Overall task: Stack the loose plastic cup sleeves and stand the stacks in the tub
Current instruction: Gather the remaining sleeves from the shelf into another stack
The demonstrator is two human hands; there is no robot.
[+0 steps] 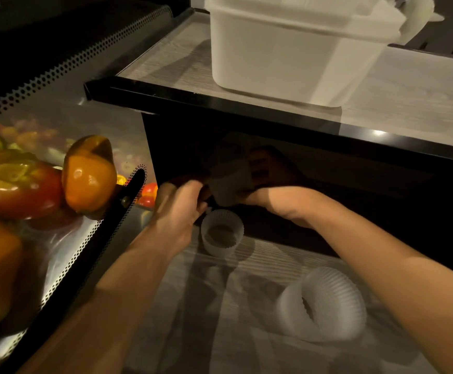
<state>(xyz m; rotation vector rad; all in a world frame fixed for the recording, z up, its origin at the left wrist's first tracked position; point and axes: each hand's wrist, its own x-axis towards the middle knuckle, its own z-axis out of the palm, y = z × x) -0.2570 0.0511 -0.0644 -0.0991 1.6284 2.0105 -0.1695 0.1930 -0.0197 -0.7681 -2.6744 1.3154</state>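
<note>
**Sleeves gathered under the shelf, tub waiting above**

Nearest me, a thick stack of ribbed sleeves lay on its side on the lower surface, its open end turned toward the camera. I judged it was parked there, ready to go up later. Just beyond it one short sleeve stood upright on its rim, empty, with the wood grain showing through its middle.

Past that, both my hands met in the dark gap under the shelf. The right hand had its fingers closed around a sleeve bundle, holding it tilted. The left hand was curled at the bundle's lower edge, touching or nearly so. In that shadow I could not tell whether it actually gripped anything. I took this as nesting one sleeve into the bundle.

To the left, peppers sat in a perforated metal tray, clear of the work.

Farthest off, the white tub stood on the upper shelf. Pale sleeve shapes showed blurred at its far rim, so I could not count its contents.
</note>
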